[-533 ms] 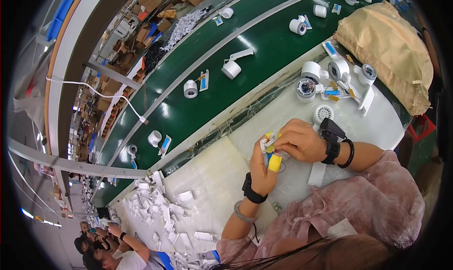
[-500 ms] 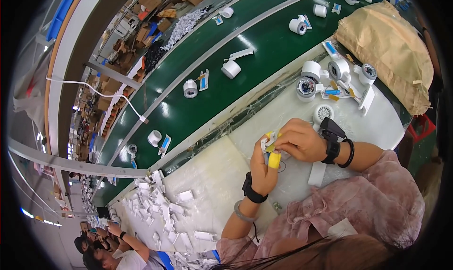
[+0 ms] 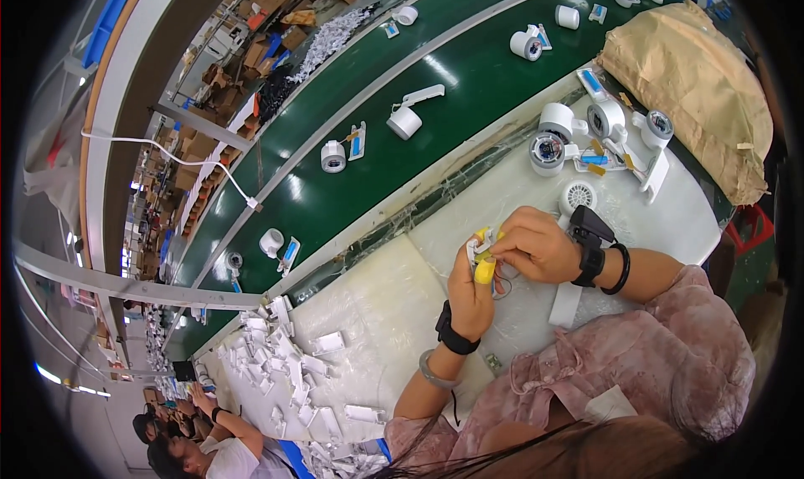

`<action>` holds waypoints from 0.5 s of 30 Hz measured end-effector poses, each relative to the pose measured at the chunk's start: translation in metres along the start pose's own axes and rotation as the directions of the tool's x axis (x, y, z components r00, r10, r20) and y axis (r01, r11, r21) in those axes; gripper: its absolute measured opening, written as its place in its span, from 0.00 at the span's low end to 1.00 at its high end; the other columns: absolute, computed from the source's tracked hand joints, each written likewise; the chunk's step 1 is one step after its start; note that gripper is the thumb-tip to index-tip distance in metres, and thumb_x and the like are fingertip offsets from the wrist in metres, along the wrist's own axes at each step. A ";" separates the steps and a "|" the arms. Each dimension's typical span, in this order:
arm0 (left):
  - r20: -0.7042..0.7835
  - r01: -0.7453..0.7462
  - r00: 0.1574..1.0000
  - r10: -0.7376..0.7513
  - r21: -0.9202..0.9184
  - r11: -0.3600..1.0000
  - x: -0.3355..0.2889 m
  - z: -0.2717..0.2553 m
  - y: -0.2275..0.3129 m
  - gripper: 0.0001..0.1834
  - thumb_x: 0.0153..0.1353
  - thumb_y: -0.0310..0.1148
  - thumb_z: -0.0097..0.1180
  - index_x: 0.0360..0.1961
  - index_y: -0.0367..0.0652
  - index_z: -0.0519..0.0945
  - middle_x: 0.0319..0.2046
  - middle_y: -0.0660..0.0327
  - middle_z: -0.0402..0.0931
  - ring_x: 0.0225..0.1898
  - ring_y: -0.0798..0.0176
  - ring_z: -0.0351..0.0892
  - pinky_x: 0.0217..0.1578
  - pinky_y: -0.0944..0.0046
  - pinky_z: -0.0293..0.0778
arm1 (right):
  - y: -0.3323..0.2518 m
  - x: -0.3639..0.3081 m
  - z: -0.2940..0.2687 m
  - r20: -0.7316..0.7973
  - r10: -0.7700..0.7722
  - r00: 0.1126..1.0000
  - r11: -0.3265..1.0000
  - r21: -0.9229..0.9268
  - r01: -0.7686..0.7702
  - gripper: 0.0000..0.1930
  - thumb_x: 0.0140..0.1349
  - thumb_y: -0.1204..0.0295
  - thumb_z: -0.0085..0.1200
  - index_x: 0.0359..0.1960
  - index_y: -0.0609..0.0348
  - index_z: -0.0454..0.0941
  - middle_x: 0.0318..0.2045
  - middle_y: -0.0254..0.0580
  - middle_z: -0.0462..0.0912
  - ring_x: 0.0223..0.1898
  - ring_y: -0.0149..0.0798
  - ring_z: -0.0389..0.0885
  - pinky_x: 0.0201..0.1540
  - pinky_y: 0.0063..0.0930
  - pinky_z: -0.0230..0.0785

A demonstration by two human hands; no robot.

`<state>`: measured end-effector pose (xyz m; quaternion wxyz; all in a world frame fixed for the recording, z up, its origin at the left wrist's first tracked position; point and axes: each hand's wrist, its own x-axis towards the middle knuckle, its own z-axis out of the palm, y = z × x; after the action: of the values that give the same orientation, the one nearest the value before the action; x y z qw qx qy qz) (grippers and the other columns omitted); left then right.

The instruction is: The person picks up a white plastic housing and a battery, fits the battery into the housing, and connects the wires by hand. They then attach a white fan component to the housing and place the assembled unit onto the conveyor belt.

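My left hand is closed around a small white plastic part, held above the table. From the right, my right hand pinches at the same part, its fingertips pressed together against it. Yellow material shows between the hands; I cannot tell whether it covers a fingertip or belongs to the part. A thin dark wire hangs just below the fingers. Beyond my right hand lies a white round grille. A flat white strip lies under my right wrist.
Several white cylindrical housings with blue cells and wires stand at the far right beside a brown paper bag. White plastic pieces are heaped at the left. A green conveyor carries more housings. Co-workers sit at the lower left.
My hands stay together around the white part, tilting it slightly; less of the yellow material shows. Housings on the conveyor have shifted slightly left.
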<state>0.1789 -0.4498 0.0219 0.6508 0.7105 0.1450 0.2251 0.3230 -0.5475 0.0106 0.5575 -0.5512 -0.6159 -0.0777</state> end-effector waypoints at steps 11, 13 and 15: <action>0.028 0.076 0.996 -0.079 0.097 0.992 0.006 -0.009 -0.004 0.18 0.70 0.30 0.45 0.58 0.35 0.67 0.31 0.64 0.73 0.26 0.75 0.70 0.24 0.75 0.69 | -0.005 0.010 -0.004 0.078 -0.067 0.995 0.990 -0.118 0.076 0.14 0.45 0.77 0.65 0.36 0.55 0.80 0.32 0.40 0.77 0.33 0.44 0.76 0.36 0.34 0.70; 0.026 0.100 0.994 -0.102 0.059 0.993 0.005 -0.005 0.001 0.19 0.70 0.31 0.45 0.59 0.35 0.66 0.31 0.64 0.73 0.26 0.75 0.69 0.23 0.75 0.69 | -0.003 0.006 -0.003 0.101 -0.092 0.991 0.987 -0.125 0.105 0.14 0.44 0.77 0.65 0.36 0.56 0.80 0.34 0.41 0.77 0.34 0.45 0.76 0.37 0.35 0.70; 0.021 0.125 0.992 -0.126 0.021 0.992 0.004 -0.004 0.001 0.20 0.70 0.31 0.46 0.60 0.35 0.66 0.31 0.64 0.72 0.26 0.75 0.69 0.23 0.74 0.69 | -0.001 0.004 -0.002 0.093 -0.093 0.991 0.989 -0.108 0.102 0.14 0.45 0.77 0.65 0.36 0.56 0.80 0.34 0.41 0.77 0.35 0.45 0.77 0.37 0.35 0.71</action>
<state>0.1802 -0.4447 0.0241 0.6583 0.7086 0.1844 0.1745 0.3248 -0.5470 0.0146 0.4936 -0.5538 -0.6606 -0.1152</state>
